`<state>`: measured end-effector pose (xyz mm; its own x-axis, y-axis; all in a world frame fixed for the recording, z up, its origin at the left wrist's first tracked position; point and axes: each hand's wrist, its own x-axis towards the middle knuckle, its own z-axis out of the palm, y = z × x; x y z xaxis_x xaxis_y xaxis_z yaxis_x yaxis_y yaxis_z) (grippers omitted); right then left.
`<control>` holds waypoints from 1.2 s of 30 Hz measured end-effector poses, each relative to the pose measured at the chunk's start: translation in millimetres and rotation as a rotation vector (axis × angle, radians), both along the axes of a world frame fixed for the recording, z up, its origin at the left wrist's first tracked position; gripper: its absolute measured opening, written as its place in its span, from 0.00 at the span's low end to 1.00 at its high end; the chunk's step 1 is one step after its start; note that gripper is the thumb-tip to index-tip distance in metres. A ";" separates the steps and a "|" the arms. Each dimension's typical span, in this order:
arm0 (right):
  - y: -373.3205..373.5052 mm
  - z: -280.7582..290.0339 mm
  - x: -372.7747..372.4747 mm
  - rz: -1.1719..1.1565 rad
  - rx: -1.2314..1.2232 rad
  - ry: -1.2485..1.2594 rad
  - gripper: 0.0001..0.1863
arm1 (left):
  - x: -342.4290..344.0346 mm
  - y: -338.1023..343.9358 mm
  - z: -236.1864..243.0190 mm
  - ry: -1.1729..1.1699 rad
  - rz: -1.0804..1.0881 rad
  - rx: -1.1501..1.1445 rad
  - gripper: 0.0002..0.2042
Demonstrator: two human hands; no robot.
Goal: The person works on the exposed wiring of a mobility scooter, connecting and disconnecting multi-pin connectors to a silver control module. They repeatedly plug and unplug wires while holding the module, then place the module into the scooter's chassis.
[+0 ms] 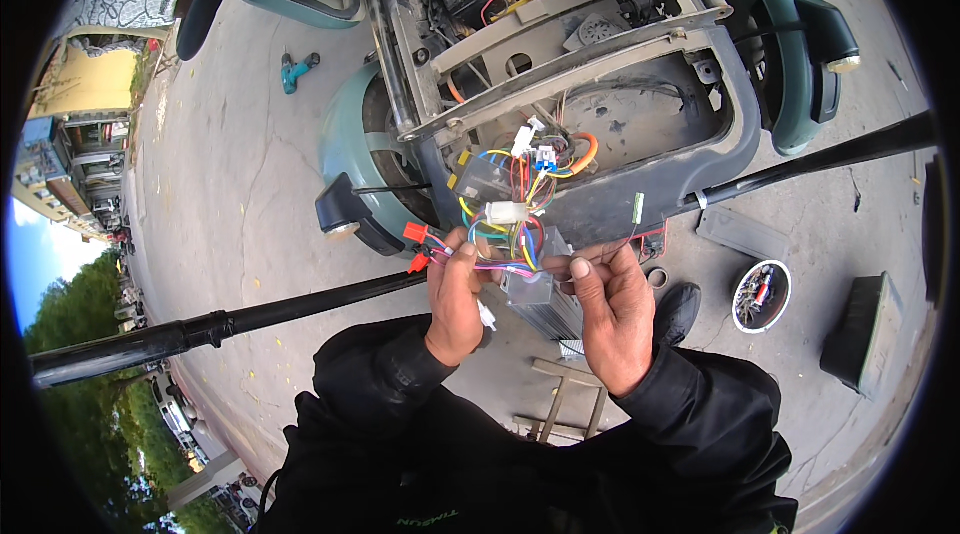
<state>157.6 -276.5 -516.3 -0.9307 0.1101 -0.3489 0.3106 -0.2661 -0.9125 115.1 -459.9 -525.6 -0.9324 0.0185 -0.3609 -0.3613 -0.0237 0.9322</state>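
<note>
A bundle of coloured wires (528, 252) with white plug connectors (505, 213) hangs between my hands in front of the opened vehicle body (590, 196). My left hand (457, 306) is closed on wires at the bundle's left side, next to red connectors (417, 232). A white connector (487, 316) hangs just beside that palm. Thumb and fingers of my right hand (614, 312) pinch a thin dark wire at the right side; its exact end is hard to see. Under the wires stands a finned metal box (552, 316), partly hidden by my hands.
A long black bar (270, 312) crosses on both sides. On the ground are a teal power drill (296, 72), a white bowl (787, 299) of small parts, a dark bin (850, 344), a grey panel (742, 236) and a wooden frame (556, 400). My shoe (678, 314) is near the box.
</note>
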 end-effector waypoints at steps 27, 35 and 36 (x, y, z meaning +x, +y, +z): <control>-17.3 -8.6 14.8 0.003 0.146 0.085 0.07 | 21.2 -6.2 1.1 0.328 -0.260 -0.256 0.08; -10.1 -10.7 12.5 -0.163 -0.143 -0.016 0.06 | 24.6 6.0 14.2 0.919 -0.602 -0.782 0.32; -7.4 -10.8 12.5 -0.176 -0.176 -0.006 0.07 | 24.7 6.7 16.9 0.930 -0.625 -0.820 0.32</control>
<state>170.0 -283.9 -527.0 -0.9006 0.2070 -0.3822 0.2505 -0.4715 -0.8455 139.8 -453.2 -508.7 -0.7494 0.6041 0.2710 0.6455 0.5755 0.5021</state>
